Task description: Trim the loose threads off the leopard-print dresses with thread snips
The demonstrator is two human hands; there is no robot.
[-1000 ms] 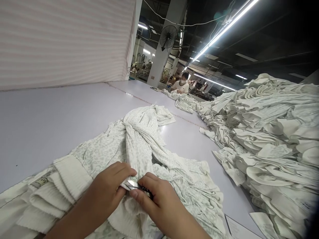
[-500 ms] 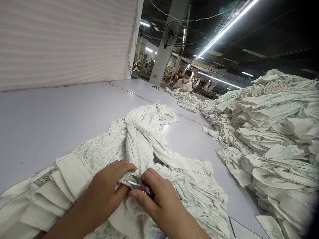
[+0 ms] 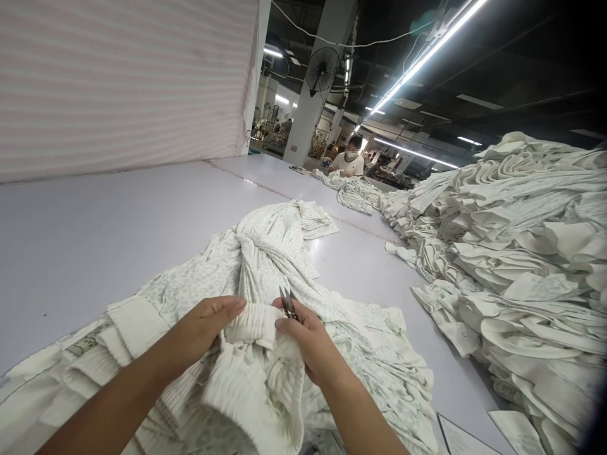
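My left hand (image 3: 206, 325) pinches one end of the ribbed white waistband (image 3: 250, 323) of a garment. Small thread snips (image 3: 288, 304) stick up from my right hand (image 3: 315, 344), blades pointing away from me. That same hand's fingers also grip the other side of the waistband, so the band is held stretched between both hands. Beneath and around them lies a heap of pale garments (image 3: 190, 272) with a faint green spotted print. At the left of the heap, a ribbed band carries a small printed label (image 3: 85, 341).
A tall pile of similar garments (image 3: 516, 253) rises along the right side of the pale table (image 3: 118, 221). More garments (image 3: 355, 193) lie toward the far end, near another person (image 3: 349, 164). A striped cloth (image 3: 123, 82) hangs at the left. A flat card (image 3: 467, 439) sits bottom right.
The label that was between my hands is out of sight, and the ribbed waistband now shows there. The snips have swung from pointing left to pointing up and away.
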